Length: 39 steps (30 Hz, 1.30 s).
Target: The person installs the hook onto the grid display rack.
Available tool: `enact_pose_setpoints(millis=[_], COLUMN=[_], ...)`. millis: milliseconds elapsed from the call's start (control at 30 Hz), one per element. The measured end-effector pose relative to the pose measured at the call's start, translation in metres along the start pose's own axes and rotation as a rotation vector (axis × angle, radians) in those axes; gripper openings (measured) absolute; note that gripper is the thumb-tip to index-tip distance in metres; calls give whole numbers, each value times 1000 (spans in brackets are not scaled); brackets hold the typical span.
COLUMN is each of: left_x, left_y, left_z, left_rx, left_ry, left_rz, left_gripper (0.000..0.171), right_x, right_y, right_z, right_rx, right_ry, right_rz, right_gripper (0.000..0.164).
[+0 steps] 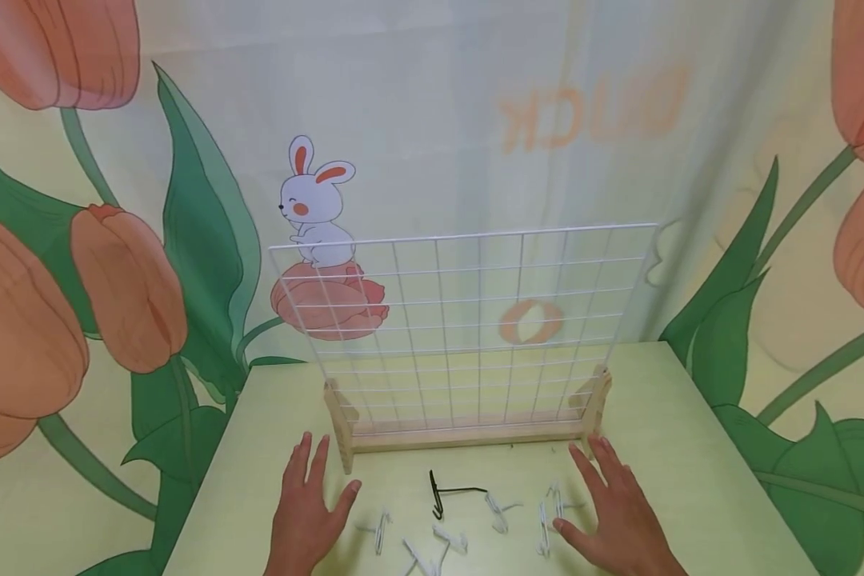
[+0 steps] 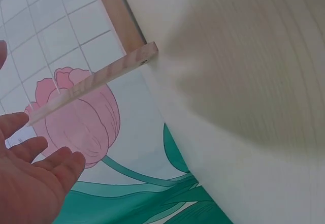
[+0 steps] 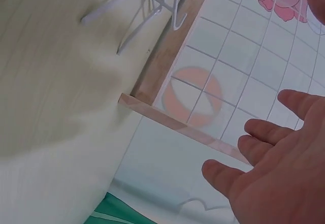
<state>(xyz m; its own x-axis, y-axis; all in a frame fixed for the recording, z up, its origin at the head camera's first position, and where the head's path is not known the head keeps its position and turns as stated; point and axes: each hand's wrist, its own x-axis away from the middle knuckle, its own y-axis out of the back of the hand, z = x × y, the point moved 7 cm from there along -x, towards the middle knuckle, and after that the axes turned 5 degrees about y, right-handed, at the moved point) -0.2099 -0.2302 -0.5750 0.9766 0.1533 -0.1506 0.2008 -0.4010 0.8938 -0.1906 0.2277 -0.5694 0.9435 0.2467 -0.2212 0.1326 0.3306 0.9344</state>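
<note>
My left hand (image 1: 307, 512) hovers at the front left with fingers spread, holding nothing. On the other side my right hand (image 1: 619, 512) is spread the same way, its thumb overlapping the nearest white hooks (image 1: 545, 524) in the head view. Between the hands lie a black hook (image 1: 438, 494) and several white wire hooks (image 1: 450, 538). Behind them a white wire grid (image 1: 461, 320) stands upright in a wooden base (image 1: 468, 438). Each wrist view shows relaxed, empty fingers near an end of the stand, with a wooden foot (image 2: 96, 79) in the left one.
The pale table (image 1: 274, 400) runs back to a curtain (image 1: 432, 120) printed with tulips and a rabbit. Another white hook (image 1: 380, 532) lies beside the left thumb. Side curtains with large tulips (image 1: 126, 288) hang close to both table edges.
</note>
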Motion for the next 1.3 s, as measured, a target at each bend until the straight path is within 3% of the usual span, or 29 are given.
enact_pose_setpoints(millis=[367, 567, 767, 1000, 1133, 1300], left_x=[-10, -19, -30, -41, -49, -60], left_y=[-2, -7, -15, -24, -35, -49], left_z=[7, 11, 15, 28, 33, 39], left_rx=[189, 340, 521, 652, 731, 770], left_ry=[-20, 15, 60, 131, 175, 204], left_rz=[-143, -126, -121, -160, -134, -83], left_gripper=[88, 79, 66, 61, 58, 56], right_x=[1, 2, -2, -4, -7, -9], right_y=[-8, -10, -25, -41, -49, -63], right_z=[-9, -16, -28, -36, -41, -51], right_rx=[-113, -165, -182, -199, -212, -263], right_ry=[21, 20, -30, -74, -113, -195], right_rz=[-45, -86, -24, 46, 81, 186], right_gripper=[83, 60, 40, 28, 25, 21])
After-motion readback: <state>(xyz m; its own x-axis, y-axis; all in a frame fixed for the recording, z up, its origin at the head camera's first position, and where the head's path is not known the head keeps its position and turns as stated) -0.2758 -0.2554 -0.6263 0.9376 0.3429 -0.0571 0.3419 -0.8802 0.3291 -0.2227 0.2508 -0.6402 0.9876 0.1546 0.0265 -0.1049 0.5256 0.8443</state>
